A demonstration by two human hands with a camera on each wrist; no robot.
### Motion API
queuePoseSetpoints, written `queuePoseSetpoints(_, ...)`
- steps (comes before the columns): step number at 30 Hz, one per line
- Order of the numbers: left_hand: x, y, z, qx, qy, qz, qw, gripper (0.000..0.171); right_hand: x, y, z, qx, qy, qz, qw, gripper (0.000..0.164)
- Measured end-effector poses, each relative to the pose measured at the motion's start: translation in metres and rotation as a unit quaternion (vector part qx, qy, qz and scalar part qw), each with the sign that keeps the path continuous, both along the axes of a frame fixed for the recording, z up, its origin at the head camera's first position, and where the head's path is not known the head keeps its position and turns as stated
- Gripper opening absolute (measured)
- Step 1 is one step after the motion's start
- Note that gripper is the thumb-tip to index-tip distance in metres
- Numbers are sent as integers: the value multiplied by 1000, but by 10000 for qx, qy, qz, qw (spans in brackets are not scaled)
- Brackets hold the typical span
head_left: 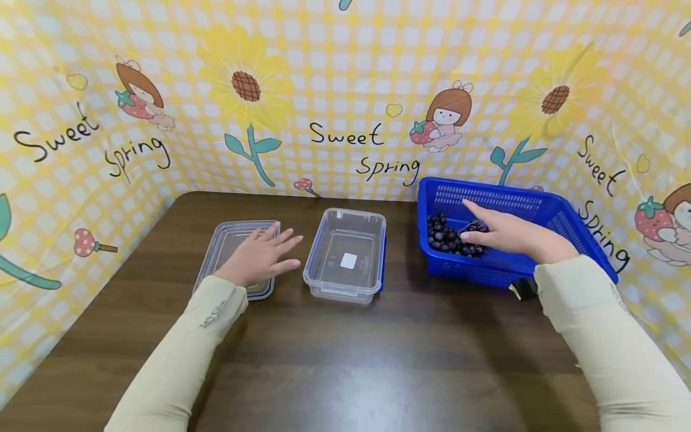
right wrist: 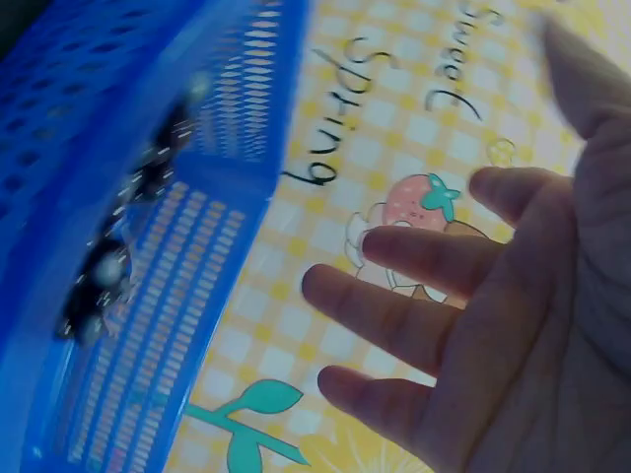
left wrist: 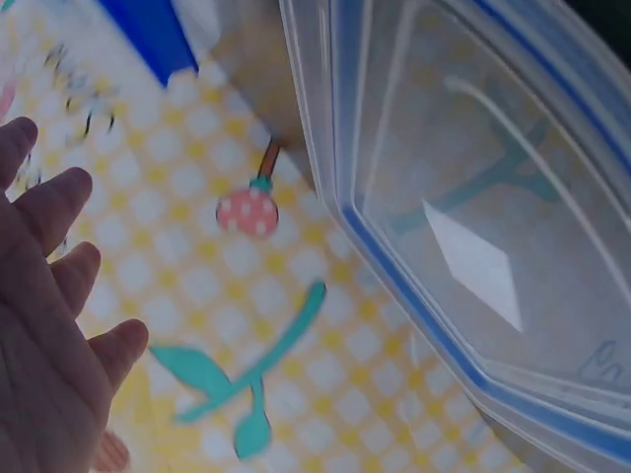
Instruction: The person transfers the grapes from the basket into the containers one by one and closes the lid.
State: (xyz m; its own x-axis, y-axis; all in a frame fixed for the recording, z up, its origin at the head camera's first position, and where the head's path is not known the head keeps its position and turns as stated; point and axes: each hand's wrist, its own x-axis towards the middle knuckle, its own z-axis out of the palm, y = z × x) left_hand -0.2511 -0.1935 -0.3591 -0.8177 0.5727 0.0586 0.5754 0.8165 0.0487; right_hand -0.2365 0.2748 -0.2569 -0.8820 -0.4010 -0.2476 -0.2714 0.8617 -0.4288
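My left hand (head_left: 263, 255), fingers spread and straight, is over a clear plastic lid (head_left: 218, 252) with a blue seal around its rim. It holds nothing. In the left wrist view, clear plastic with a blue-lined edge (left wrist: 347, 222) fills the right side, apart from the fingers (left wrist: 74, 276). On the right, my other hand (head_left: 504, 231) reaches over a blue perforated basket (head_left: 469, 273), its fingers extended. Below its fingertips lies a bunch of dark grapes (head_left: 445, 237) in the basket's left part. The right palm shows nothing held in the right wrist view.
Between the hands stands a clear rectangular container (head_left: 345, 240) without a cover, with a white label on its bottom. Something blue (head_left: 384, 264) shows along its right side. A patterned cloth (head_left: 345, 90) borders the brown table (head_left: 324, 360) at the back and sides.
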Motion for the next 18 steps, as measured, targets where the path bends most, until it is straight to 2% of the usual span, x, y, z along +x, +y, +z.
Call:
queuePoseSetpoints(4,-11,13,-3,-112,-5,-330,9994,69,-12,-1,-1,2,44,20,10000,75)
queuePoseSetpoints(8,-20,16,-5,177,-14,-466,9988,71,-25,2,-11,-305,111,-377,9988,65)
queuePoseSetpoints(11,-23,17,-6,332,-183,-468,9982,70,-34,3,-17,-757,-446,-902,9920,65)
queuePoseSetpoints(13,-25,20,-8,271,-254,-492,9981,69,-38,3,-19,-936,-908,-1213,9840,68)
queuePoseSetpoints(16,-27,26,-10,104,-390,-536,9977,68,-42,-1,-22,-1002,-1342,-1453,9751,70)
queuePoseSetpoints(18,-29,29,-12,10,-462,-524,9976,67,-45,-4,-24,-894,-1416,-1519,9741,71)
